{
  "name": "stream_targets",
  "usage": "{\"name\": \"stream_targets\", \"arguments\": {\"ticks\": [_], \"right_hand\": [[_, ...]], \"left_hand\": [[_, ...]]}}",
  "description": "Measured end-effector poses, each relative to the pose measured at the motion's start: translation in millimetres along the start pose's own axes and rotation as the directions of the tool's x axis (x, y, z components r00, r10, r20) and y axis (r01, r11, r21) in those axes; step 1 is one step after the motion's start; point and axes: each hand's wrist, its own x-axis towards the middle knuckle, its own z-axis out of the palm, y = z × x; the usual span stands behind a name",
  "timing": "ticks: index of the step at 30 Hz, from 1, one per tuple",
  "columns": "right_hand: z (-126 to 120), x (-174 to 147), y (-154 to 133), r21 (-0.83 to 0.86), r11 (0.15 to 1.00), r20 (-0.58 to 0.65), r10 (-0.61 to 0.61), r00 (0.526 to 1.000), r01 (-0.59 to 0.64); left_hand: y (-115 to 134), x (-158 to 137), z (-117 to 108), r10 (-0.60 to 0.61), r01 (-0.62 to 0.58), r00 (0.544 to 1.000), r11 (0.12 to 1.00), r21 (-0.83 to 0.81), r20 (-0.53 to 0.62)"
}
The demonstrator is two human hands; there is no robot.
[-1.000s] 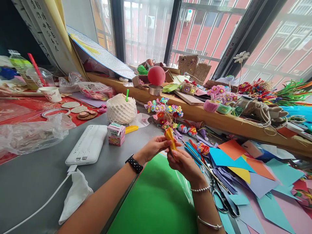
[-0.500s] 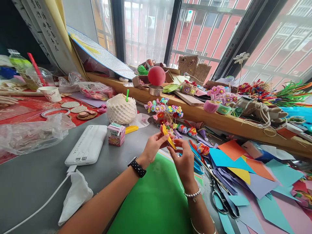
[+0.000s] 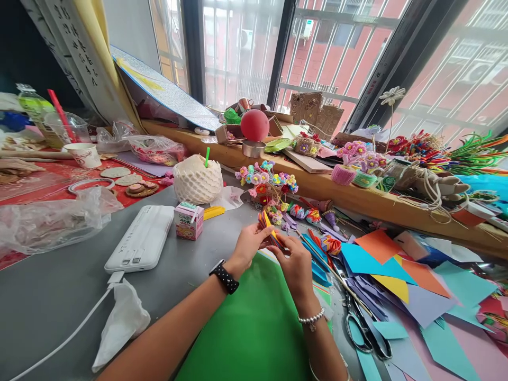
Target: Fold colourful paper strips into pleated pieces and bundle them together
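Both hands meet above the far end of a green sheet. My left hand, with a watch on its wrist, pinches a folded stack of coloured paper; yellow, orange and dark edges fan out at its top. My right hand, a beaded bracelet on its wrist, has its thumb and fingers closed on the lower right end of the same paper. Fingers partly cover the stack. Just beyond stand small crocheted flowers. To the right lie folded blue paper pieces and a thin stick.
Scissors lie among loose coloured paper sheets on the right. On the left are a white power bank with a cable, a pink drink carton and a netted coconut. A wooden ledge runs along the window.
The paper has turned and its layers have spread, so several colours show instead of mainly yellow. My right hand has shifted slightly left and down, its fingers closer round the paper.
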Motion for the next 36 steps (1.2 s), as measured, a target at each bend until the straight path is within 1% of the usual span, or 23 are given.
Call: {"name": "stream_targets", "arguments": {"ticks": [5, 8, 12, 16, 19, 22, 27, 30, 32, 34, 36], "right_hand": [[-2, 2, 3, -0.03, 0.999, 0.014, -0.01, 1.0, 0.011], [-4, 4, 5, 0.007, 1.0, 0.013, -0.017, 1.0, 0.017], [-8, 6, 8, 0.111, 0.994, 0.028, 0.013, 1.0, -0.016], [-11, 6, 13, 0.286, 0.952, 0.077, 0.09, 0.993, -0.108], [-12, 6, 14, 0.415, 0.894, 0.138, 0.123, 0.983, -0.17], [-12, 7, 16, 0.476, 0.852, 0.183, 0.145, 0.972, -0.217], [-10, 7, 18, 0.446, 0.868, 0.205, 0.14, 0.969, -0.219], [-10, 6, 15, 0.393, 0.894, 0.212, 0.141, 0.967, -0.217], [-11, 6, 11, 0.311, 0.931, 0.199, 0.135, 0.971, -0.193], [-12, 5, 6, 0.186, 0.972, 0.184, 0.108, 0.977, -0.142], [-14, 5, 3, 0.052, 0.995, 0.181, 0.076, 0.98, -0.087]], "left_hand": [[-1, -2, 4, -0.01, 0.011, 0.999, 1.0, 0.014, -0.039], [-1, -1, 5, -0.006, 0.006, 1.0, 1.0, 0.014, -0.02], [3, -2, 4, 0.011, -0.014, 0.999, 0.999, 0.051, 0.052], [13, -5, 3, 0.006, -0.017, 0.992, 0.996, 0.088, 0.129], [18, -6, 1, -0.018, 0.007, 0.99, 0.996, 0.087, 0.137], [17, -5, 0, -0.035, 0.028, 0.991, 0.998, 0.054, 0.132], [12, -2, -1, -0.034, 0.031, 0.994, 0.999, 0.039, 0.103], [10, 0, -3, -0.035, 0.031, 0.993, 0.999, 0.033, 0.116], [10, 0, -5, -0.047, 0.042, 0.992, 0.998, 0.046, 0.116], [10, 0, -5, -0.071, 0.063, 0.991, 0.995, 0.082, 0.109], [10, -1, -5, -0.089, 0.075, 0.991, 0.989, 0.127, 0.104]]}}
